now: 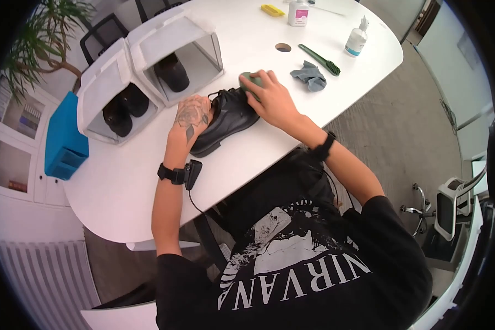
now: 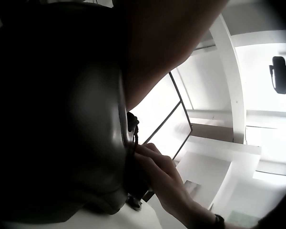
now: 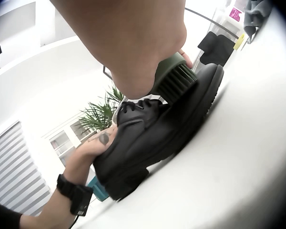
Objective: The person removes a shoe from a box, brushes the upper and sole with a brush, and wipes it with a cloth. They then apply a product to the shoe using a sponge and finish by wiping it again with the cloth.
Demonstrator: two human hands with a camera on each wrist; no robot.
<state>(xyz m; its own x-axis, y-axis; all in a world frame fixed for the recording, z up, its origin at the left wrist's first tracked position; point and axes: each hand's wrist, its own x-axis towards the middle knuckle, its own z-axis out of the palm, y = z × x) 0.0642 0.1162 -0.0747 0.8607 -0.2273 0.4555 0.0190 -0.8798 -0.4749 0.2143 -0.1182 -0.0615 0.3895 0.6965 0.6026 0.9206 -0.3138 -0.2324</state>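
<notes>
A black lace-up shoe (image 1: pixel 229 123) stands on the white table, its toe toward the right. The left hand (image 1: pixel 193 114) is at the shoe's opening near the heel, its fingers hidden in the head view; the right wrist view shows this hand (image 3: pixel 103 140) behind the heel. Curled round a green brush (image 1: pixel 249 81), the right hand (image 1: pixel 273 100) is over the front of the shoe. In the right wrist view the dark bristles of the brush (image 3: pixel 174 78) touch the shoe's upper (image 3: pixel 148 125) between laces and toe.
Two clear-fronted boxes (image 1: pixel 179 55) with dark shoes stand at the back left, beside a blue holder (image 1: pixel 67 140). A grey cloth (image 1: pixel 310 76), a long green brush (image 1: pixel 320 59), a spray bottle (image 1: pixel 356 38), a white bottle (image 1: pixel 298 14) and a yellow item (image 1: pixel 272 10) lie or stand beyond the right hand.
</notes>
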